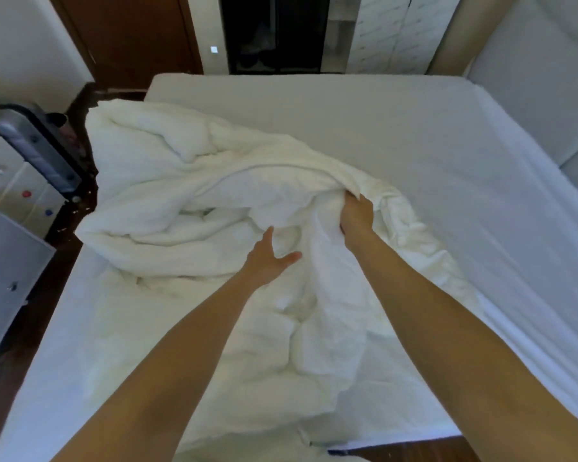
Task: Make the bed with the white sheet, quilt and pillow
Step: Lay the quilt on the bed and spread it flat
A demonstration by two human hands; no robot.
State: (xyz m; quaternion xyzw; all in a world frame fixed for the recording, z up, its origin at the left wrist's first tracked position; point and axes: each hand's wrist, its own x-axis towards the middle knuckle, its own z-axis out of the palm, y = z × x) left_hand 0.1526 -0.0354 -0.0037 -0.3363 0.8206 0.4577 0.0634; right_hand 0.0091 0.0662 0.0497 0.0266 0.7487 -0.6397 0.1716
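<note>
White quilt lies bunched on the sheet, left of mattress centre, its bulk extending away and leftward from our grip. Our right hand clutches a raised fold; our left hand, fingers spread, hovers just beside it, holding nothing. No pillow visible.

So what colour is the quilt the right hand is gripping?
White, faintly cream in the folds; the quilt shows in the head view.
</note>
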